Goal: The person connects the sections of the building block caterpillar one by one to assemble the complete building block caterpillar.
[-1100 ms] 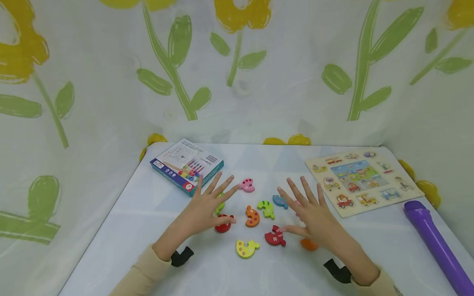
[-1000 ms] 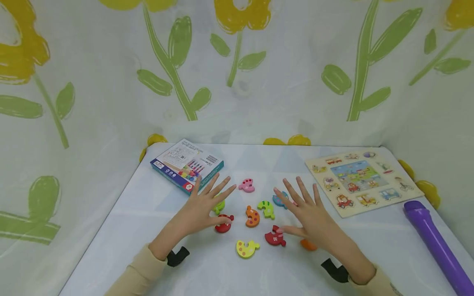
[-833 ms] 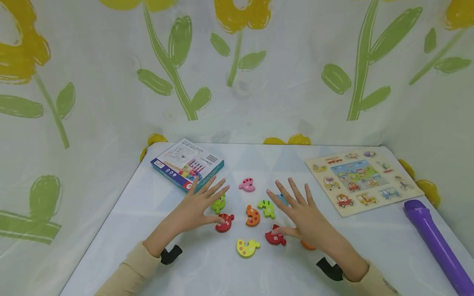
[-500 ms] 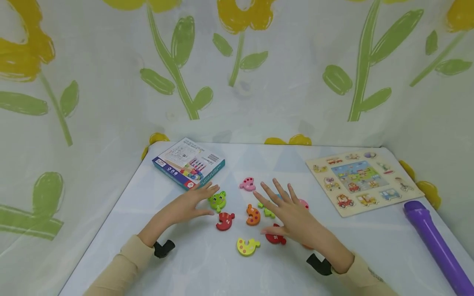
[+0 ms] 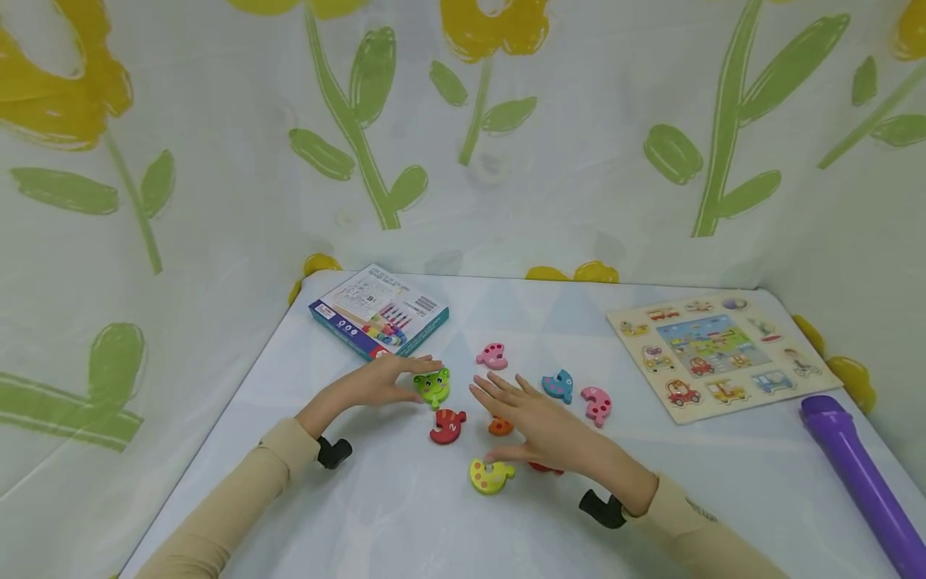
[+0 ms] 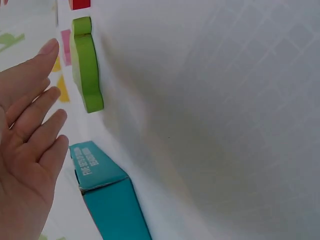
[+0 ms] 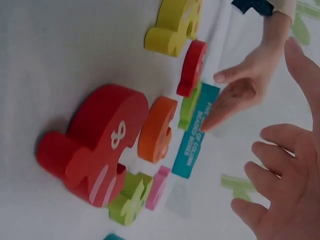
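My left hand [image 5: 376, 381] is beside a green frog-faced wooden piece [image 5: 432, 388], fingers loosely bent and holding nothing. In the left wrist view the thumb [image 6: 42, 62] appears close to that piece, and I cannot tell whether they touch. My right hand [image 5: 550, 426] hovers palm down, partly hiding an orange piece [image 5: 500, 425] and a red piece numbered 8 [image 7: 107, 145]. Its fingers hold nothing. Around the hands lie a red piece numbered 2 [image 5: 448, 426], a yellow dotted piece [image 5: 490, 476], a blue piece [image 5: 558, 386] and two pink pieces [image 5: 492, 355].
A flat teal-edged box [image 5: 379, 310] lies at the back left, just beyond my left hand. A wooden picture puzzle board [image 5: 723, 346] lies at the back right, with a purple microphone-shaped object [image 5: 861, 482] near the right edge of the white table [image 5: 405, 515].
Both hands were spread wide over the pieces. They have shifted left, with fingers less spread, and the left is now beside the frog piece. Blue and pink pieces on the right are uncovered.
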`<state>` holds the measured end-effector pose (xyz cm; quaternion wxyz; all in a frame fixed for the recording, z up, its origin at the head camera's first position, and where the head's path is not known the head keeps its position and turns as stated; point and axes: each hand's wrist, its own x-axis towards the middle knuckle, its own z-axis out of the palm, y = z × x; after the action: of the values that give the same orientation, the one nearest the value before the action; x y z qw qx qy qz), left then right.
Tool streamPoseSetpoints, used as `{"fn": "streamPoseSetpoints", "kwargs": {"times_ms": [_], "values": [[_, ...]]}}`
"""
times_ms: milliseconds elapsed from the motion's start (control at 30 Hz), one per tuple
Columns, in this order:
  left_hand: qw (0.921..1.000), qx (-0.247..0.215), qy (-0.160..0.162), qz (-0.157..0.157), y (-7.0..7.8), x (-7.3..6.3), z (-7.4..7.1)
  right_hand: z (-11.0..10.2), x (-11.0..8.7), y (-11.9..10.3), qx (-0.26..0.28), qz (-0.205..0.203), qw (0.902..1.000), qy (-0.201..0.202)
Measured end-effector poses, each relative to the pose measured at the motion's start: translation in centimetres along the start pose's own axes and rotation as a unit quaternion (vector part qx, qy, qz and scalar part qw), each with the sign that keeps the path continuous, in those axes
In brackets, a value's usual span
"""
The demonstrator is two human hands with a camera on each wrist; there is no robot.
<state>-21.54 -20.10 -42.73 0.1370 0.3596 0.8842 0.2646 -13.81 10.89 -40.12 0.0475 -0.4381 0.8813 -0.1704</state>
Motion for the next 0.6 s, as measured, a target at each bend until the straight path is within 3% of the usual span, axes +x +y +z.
{"fn": "streamPoseSetpoints", "kwargs": {"times_ms": [333, 600], "values": [[0.9991, -0.010, -0.037, 0.019, -0.3, 1.4, 0.0, 0.6, 2.2, -0.2, 0.055, 0.030, 0.9937, -0.093], [0.9977, -0.039, -0.048, 0.028, -0.8, 1.5, 0.2, 1.2, 5.1, -0.5, 0.004, 0.012, 0.9950, -0.100]]}}
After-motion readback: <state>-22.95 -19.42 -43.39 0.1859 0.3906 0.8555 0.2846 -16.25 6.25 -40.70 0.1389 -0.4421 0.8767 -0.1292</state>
